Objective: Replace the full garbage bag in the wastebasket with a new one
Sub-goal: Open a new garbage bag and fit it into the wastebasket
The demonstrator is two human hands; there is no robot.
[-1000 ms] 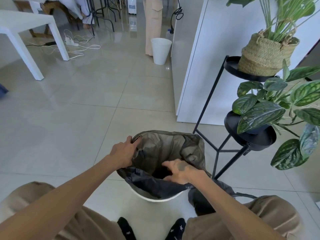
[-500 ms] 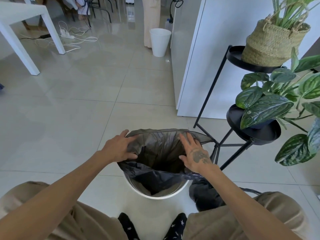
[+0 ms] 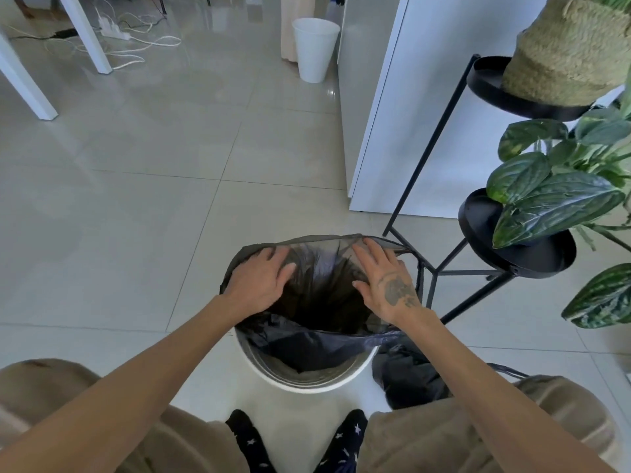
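A round white wastebasket (image 3: 309, 382) stands on the floor between my knees. A thin dark new garbage bag (image 3: 317, 288) sits in it, its mouth spread wide and its far edge raised above the rim. My left hand (image 3: 259, 279) lies on the bag's left side with fingers spread, the thumb inside the mouth. My right hand (image 3: 384, 276) presses the bag's right side, fingers apart and pointing away from me. A full dark garbage bag (image 3: 409, 373) lies on the floor just right of the basket.
A black metal plant stand (image 3: 444, 268) with two round trays stands close on the right, leafy plants (image 3: 560, 196) overhanging it. A white cabinet (image 3: 420, 107) is behind it. Another white bin (image 3: 314, 49), table legs (image 3: 88, 39) and cables (image 3: 136, 46) are farther back.
My right hand came out of the bag and went to its right side. Both hands have pushed forward, spreading the mouth wider over the basket.
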